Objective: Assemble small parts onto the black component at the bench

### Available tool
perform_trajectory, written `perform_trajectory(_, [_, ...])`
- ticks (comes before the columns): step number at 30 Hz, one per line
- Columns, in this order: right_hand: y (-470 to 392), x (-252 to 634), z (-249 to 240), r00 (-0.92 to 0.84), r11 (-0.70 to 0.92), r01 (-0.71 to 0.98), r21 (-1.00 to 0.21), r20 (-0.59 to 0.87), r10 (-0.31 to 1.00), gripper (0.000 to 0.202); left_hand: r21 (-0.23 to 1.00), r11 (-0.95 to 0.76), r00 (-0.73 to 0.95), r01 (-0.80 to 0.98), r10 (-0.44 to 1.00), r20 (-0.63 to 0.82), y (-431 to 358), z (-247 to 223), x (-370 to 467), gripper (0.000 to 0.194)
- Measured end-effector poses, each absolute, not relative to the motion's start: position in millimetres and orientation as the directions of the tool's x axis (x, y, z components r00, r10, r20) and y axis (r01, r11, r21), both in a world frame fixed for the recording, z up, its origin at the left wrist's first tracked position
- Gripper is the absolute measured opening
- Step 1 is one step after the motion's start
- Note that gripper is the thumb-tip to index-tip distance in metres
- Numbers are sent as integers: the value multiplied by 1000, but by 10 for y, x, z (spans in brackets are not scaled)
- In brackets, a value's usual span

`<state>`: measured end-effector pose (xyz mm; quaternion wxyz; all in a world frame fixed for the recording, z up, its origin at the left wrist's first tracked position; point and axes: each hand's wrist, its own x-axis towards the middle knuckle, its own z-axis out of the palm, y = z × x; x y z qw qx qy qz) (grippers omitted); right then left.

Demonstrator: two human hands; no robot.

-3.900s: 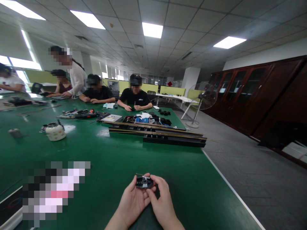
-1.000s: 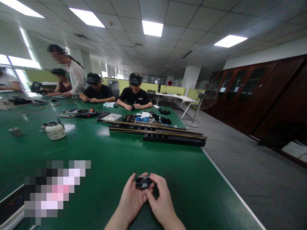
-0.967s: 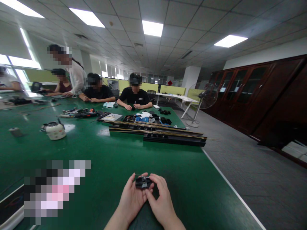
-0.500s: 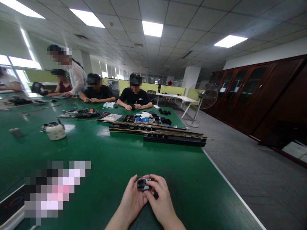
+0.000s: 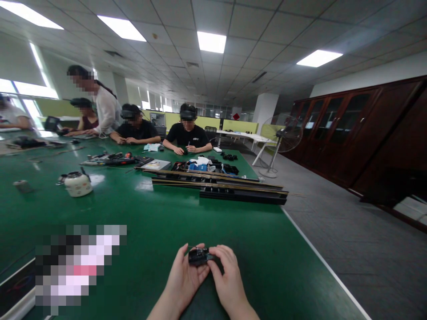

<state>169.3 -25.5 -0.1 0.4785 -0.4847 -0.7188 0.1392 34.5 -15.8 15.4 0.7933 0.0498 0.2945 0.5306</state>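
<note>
item: one small black part [image 5: 198,257] with metal bits and a thin wire on its upper side, held over the near part of the green table [image 5: 160,222].
left hand [image 5: 185,278]: below and to the left of the black part, palm up, thumb and fingers clamped around its left end and far side.
right hand [image 5: 228,275]: to the right of the black part, thumb and fingers pinched on its right end.
long black rails [image 5: 243,195]: beyond the black part, lying across the table, with thin brass-coloured rods [image 5: 213,175] on them.
open trays [image 5: 230,169] with blue and white items: farther beyond the black part, behind the rails.
tools [image 5: 113,159], assorted, and one flat grey box [image 5: 156,165]: beyond the black part and to its left.
one pale patterned pot [image 5: 78,184] and one small grey cylinder [image 5: 22,186]: well to the left of the black part, farther out.
one person in a black shirt [image 5: 187,135]: seated beyond the black part, at the far side.
one standing fan [image 5: 280,132]: beyond the black part and to its right, on the floor.
</note>
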Motion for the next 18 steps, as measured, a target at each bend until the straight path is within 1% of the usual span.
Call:
perform_trajectory(9, [-184, 1800, -61, 83, 412, 590, -694, 560, 824, 21, 387, 456, 281, -801, 859, -429, -156, 158, 323, 28])
perform_trajectory(14, [-150, 1873, -88, 195, 344, 589, -731, 542, 817, 25, 379, 461, 282, -802, 853, -440, -154, 181, 323, 30])
perform_trajectory(18, [-129, 1928, -92, 247, 307, 578, -756, 521, 817, 29, 376, 462, 283, -803, 852, -441, -151, 181, 322, 31])
